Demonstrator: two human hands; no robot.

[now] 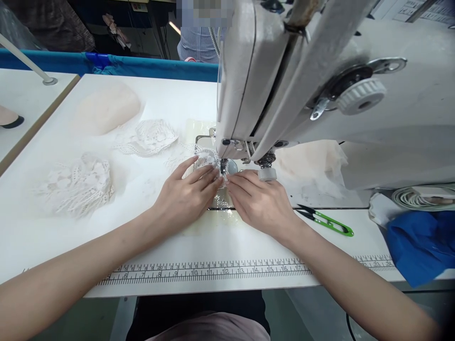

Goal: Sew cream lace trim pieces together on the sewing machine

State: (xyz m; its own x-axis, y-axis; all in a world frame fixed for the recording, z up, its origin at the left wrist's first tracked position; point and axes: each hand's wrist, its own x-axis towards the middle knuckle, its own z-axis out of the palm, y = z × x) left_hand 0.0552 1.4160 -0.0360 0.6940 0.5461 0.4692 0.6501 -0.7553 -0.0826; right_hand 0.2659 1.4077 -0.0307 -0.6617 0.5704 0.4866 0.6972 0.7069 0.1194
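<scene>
A strip of white lace (205, 158) lies under the presser foot (223, 166) of a sewing machine (241, 76). My left hand (186, 192) rests on the lace left of the foot, palm down, its fingers stretched and partly spread. Just right of the foot, my right hand (261, 201) has its fingers pressed together at the lace edge; its fingertips nearly meet those of my left hand. What lies under both palms is hidden. More lace (149, 137) trails to the left, beside a bunched lace pile (85, 184).
Sheer beige fabric (110, 109) lies at the back left, and another beige piece (309, 161) under the machine arm. Green thread snips (327, 221) lie right of my right hand. A printed ruler (213, 272) follows the front edge. Blue cloth (419, 241) hangs at right. A person (199, 45) is beyond the table.
</scene>
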